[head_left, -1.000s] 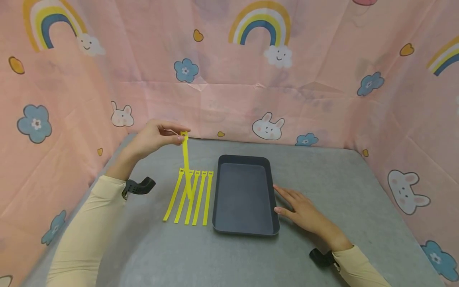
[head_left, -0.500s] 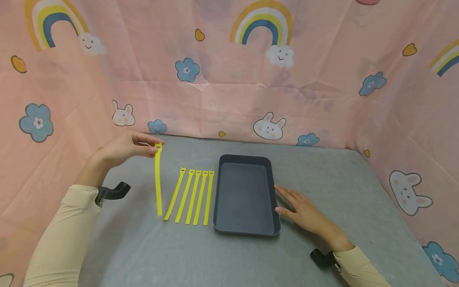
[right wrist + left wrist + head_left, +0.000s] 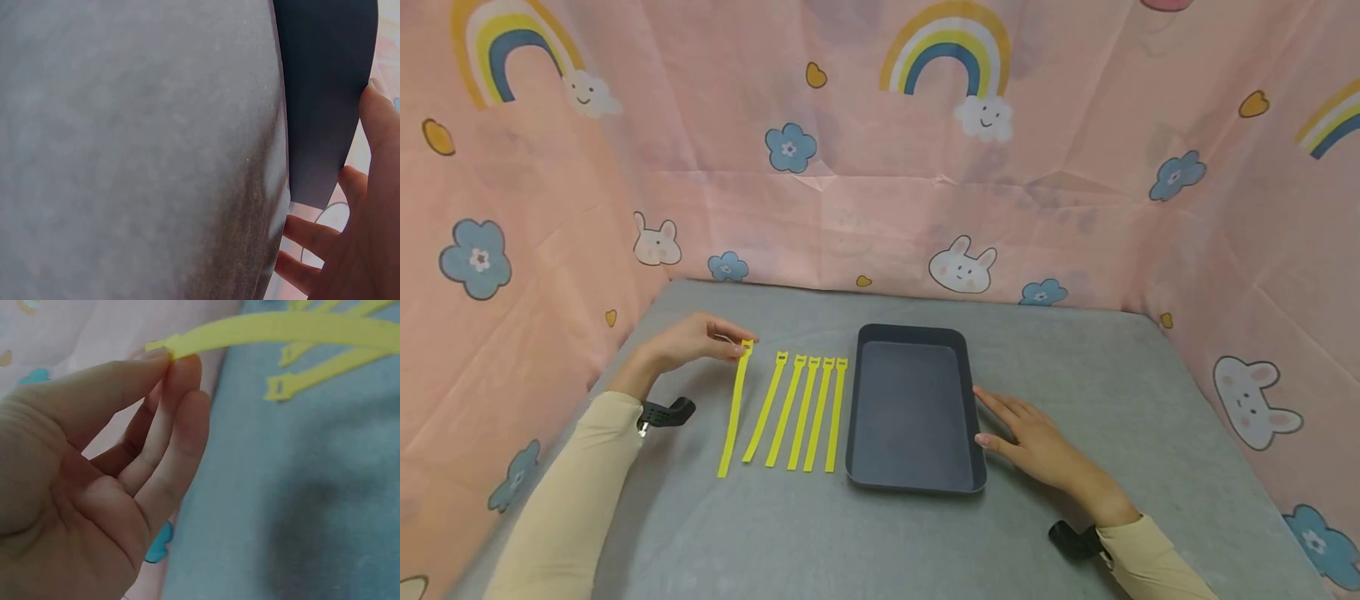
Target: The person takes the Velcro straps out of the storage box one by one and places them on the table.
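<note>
My left hand (image 3: 688, 343) pinches a flat yellow cable tie (image 3: 732, 417) by its slotted head, between thumb and fingers. The strap slants down to the left of a row of several similar yellow cable ties (image 3: 765, 408). In the left wrist view the held cable tie (image 3: 281, 328) bows out to the right from the fingertips. Right of the row lies a dark grey rectangular tray (image 3: 913, 417). My right hand (image 3: 1030, 442) has its fingers extended, fingertips at the tray's right side. In the right wrist view those fingers (image 3: 356, 187) lie along the tray's outer wall (image 3: 325, 106).
All of this is on a grey tabletop (image 3: 1075, 358). A pink printed cloth (image 3: 850, 208) hangs behind it and along both sides. Each wrist carries a black camera mount, one on the left (image 3: 668, 412) and one on the right (image 3: 1075, 540).
My left hand has carried the cable tie from over the row to its left, then lowered it beside the row. The right hand and the tray have stayed put.
</note>
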